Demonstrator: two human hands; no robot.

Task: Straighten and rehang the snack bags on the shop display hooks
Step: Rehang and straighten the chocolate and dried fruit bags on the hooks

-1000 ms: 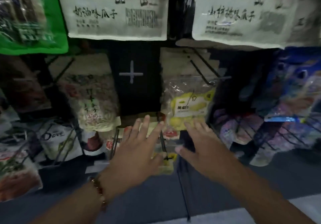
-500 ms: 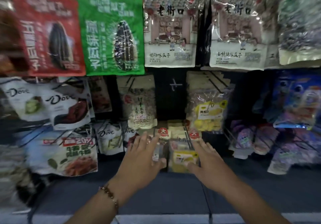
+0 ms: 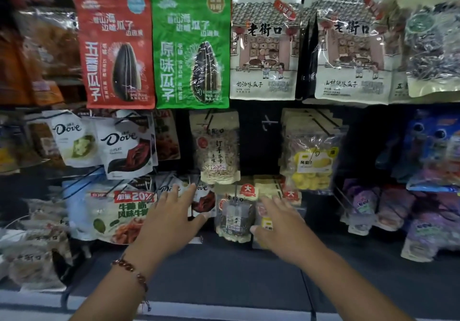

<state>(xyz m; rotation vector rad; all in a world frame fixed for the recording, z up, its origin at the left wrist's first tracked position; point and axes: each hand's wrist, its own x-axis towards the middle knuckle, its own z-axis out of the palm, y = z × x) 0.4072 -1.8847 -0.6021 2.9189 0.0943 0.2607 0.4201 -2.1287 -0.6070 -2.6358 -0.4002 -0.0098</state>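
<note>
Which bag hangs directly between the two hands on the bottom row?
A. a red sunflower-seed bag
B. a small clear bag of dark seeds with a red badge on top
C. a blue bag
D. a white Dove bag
B: the small clear seed bag with a red badge hangs between the left hand and the right hand.
</note>
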